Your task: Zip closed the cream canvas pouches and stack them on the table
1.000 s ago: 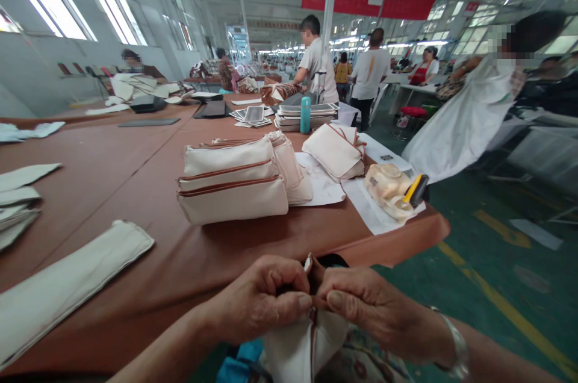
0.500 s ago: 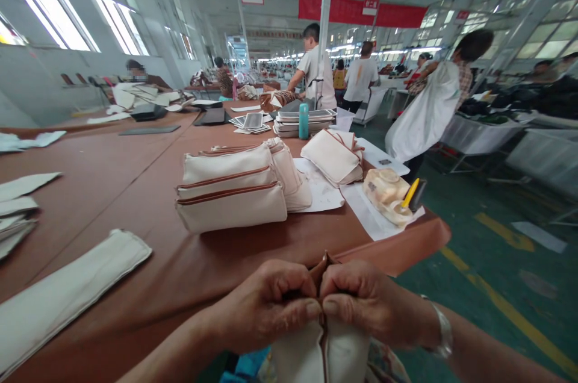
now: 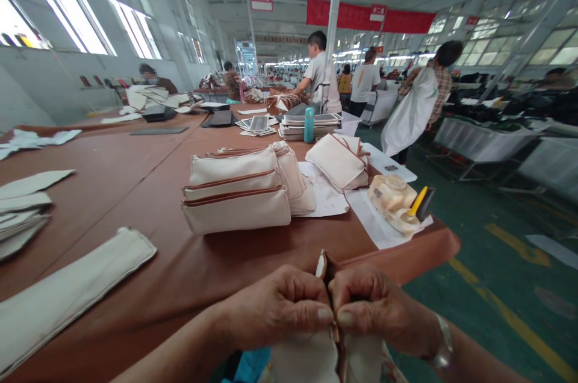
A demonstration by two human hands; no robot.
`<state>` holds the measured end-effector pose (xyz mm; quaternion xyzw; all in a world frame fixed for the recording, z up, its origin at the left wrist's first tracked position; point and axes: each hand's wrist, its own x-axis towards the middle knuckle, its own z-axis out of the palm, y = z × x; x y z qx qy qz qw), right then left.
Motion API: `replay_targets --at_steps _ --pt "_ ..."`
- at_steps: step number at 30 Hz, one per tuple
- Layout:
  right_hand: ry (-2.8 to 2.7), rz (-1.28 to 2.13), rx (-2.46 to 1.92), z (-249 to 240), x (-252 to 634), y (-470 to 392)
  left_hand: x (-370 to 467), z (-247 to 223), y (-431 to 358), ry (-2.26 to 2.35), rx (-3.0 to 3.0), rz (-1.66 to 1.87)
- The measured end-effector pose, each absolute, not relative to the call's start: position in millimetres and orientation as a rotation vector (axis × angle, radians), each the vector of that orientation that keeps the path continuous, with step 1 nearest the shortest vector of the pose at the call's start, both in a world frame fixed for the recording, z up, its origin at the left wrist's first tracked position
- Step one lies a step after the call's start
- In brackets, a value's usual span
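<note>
Low in front of me is a cream fabric pouch (image 3: pixel 311 356) with brown edging along its opening, partly covered by my fingers. My left hand (image 3: pixel 291 305) pinches one edge of that opening between thumb and bent fingers. Close against it, my right hand (image 3: pixel 372 308) grips the opposite edge the same way, with a silver bracelet on the wrist. Both thumbs lie side by side at the seam. Beyond my hands, several similar cream pouches (image 3: pixel 239 211) with brown edges stand in a row on the brown-covered table (image 3: pixel 149 286).
Cream pieces (image 3: pixel 90 292) lie at the left. More pouches (image 3: pixel 338 160) are stacked at the right, behind a plastic container (image 3: pixel 392 196) with a yellow-handled tool (image 3: pixel 418 201). A teal bottle (image 3: pixel 309 125) stands farther back. A person (image 3: pixel 422 94) carries a white sack on the right.
My hands have shifted slightly along the pouch's opening, and the thumbs now sit a little farther apart over the brown edge. The view has turned slightly. The person with the sack has moved away.
</note>
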<state>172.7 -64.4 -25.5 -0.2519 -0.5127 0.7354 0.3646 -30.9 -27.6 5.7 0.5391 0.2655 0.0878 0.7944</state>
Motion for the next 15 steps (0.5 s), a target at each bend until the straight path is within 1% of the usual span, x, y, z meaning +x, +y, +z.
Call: replay_targets --at_steps 3,5,7,9,11,13,15 --pt "-1.193 1.914 -0.642 -42 169 -59 -21 -11 -39 0.566 1.015 0.359" --pt "-1.238 1.852 -0.7 -49 172 -51 -16 -23 -43 0.645 0.976 0.515" --pt "-1.473 1.645 -0.81 -45 180 -44 -14 -30 -44 0.746 1.082 0.629" --pt "-1.718 1.318 -0.965 -30 191 -43 -15 -31 -42 0.835 1.283 0.678" --pt "-1.799 1.062 -1.133 -13 198 -51 -14 -26 -41 0.914 1.473 0.72" --pt "-1.819 1.003 -1.246 0 197 -64 -10 -18 -45 0.975 1.59 0.806" --pt "-1.872 1.036 -1.249 2 191 -78 -6 -7 -51 0.92 1.666 0.872"
